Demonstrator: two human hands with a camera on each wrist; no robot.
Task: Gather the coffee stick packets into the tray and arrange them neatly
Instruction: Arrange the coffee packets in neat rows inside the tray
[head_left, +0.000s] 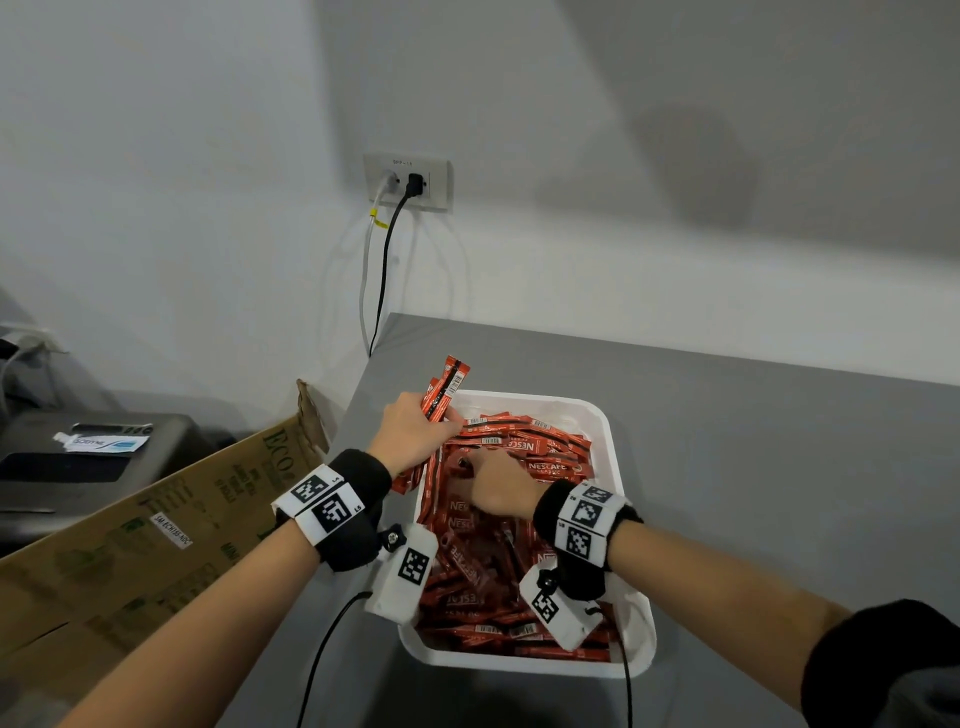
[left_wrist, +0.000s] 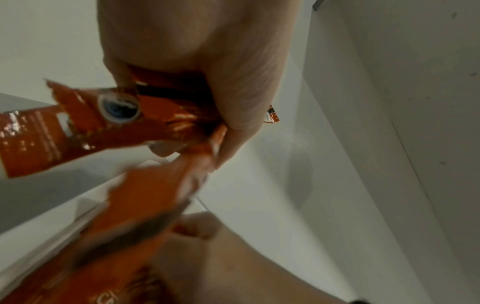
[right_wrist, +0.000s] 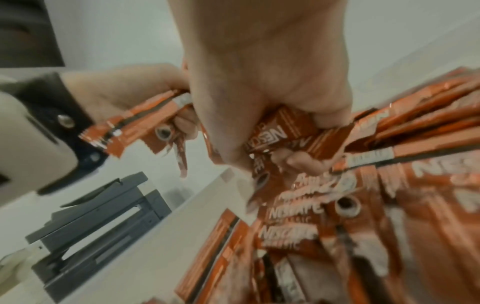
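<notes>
A white tray (head_left: 613, 457) on the grey counter holds a heap of several red coffee stick packets (head_left: 530, 457). My left hand (head_left: 415, 431) hovers over the tray's far left corner and grips a small bundle of packets (head_left: 447, 387) that stick up and away; the same bundle (left_wrist: 78, 127) shows under my left hand (left_wrist: 213, 98) in the left wrist view. My right hand (head_left: 493, 486) is down in the pile, fingers curled round a few packets (right_wrist: 280, 133) in the right wrist view, where my right hand (right_wrist: 265, 98) fills the top.
An open cardboard box (head_left: 156, 530) stands left of the counter (head_left: 753, 467), close to my left forearm. A dark grey printer (head_left: 67, 457) sits beyond it. Two cables hang from a wall socket (head_left: 408, 179) behind the counter's left edge. Wrist-camera cables trail over the tray's near side.
</notes>
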